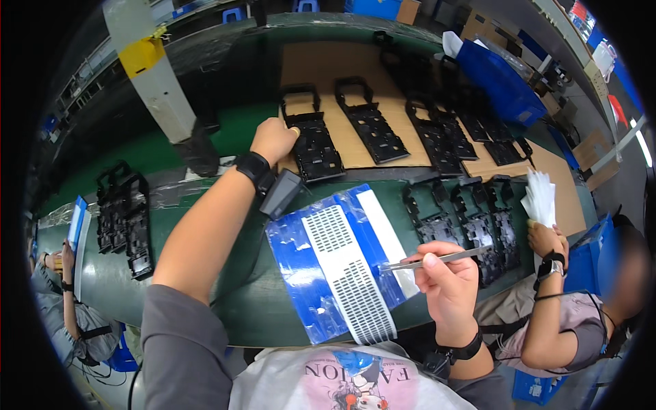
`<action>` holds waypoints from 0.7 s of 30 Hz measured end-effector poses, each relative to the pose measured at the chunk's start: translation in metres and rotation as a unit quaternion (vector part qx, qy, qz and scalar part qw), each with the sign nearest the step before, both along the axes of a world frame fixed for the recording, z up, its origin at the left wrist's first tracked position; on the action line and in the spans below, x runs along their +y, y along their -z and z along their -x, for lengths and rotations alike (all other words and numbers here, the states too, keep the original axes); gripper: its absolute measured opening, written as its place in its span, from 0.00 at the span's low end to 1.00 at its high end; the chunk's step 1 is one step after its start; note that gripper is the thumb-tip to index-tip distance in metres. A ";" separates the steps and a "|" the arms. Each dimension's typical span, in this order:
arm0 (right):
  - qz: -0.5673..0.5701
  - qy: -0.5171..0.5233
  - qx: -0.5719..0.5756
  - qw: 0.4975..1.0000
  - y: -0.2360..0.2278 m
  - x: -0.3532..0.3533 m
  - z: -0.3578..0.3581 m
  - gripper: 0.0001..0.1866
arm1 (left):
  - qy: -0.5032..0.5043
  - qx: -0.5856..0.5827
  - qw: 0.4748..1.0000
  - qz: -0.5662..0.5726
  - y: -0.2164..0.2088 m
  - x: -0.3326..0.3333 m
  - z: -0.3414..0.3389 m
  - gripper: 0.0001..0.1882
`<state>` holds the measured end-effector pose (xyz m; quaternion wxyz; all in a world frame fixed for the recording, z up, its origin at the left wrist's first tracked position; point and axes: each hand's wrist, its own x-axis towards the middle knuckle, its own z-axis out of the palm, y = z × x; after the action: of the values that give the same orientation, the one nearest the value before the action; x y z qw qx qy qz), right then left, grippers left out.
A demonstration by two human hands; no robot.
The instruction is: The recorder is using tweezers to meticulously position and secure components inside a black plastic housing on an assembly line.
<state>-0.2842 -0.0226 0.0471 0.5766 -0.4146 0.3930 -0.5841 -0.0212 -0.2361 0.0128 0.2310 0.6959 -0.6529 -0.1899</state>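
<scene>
My left hand [275, 140] reaches forward, its fingers curled closed at the left edge of a black plastic frame [318, 147] with a loop-shaped upper end. That frame lies on a brown cardboard sheet; the fingertips are partly hidden. Held between thumb and fingers of my right hand [447, 287] is a pair of metal tweezers [466, 254], its tip pointing left. Below that tip lies a blue sheet [294, 277] bearing a white strip [335, 249] printed with rows of small dark rectangles. A plain white strip [383, 222] runs along the blue sheet's right side.
More black frames [376, 130] lie on the cardboard [424, 154], others [437, 225] on the green table [239, 321]. A stack of frames [126, 219] sits left. A pale post [154, 82] rises behind. At right, a co-worker's hand [547, 239] holds white strips; a blue bin [502, 78] stands back right.
</scene>
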 end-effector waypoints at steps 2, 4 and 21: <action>-0.014 -0.003 -0.006 1.000 0.002 -0.006 -0.004 0.08 | -0.045 0.086 0.985 0.144 -0.008 0.012 0.006 0.12; -0.011 0.006 0.010 1.000 -0.003 -0.009 -0.008 0.08 | -0.060 0.107 0.980 0.156 -0.011 0.018 0.010 0.12; 0.031 0.245 0.006 0.969 -0.008 0.034 0.074 0.07 | -0.181 0.007 0.980 0.088 -0.113 0.068 -0.237 0.09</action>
<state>-0.3577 0.0116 0.0548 0.4009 -0.3269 0.4678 -0.7166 0.2161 -0.1684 0.1259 0.3263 0.7782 -0.5287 -0.0921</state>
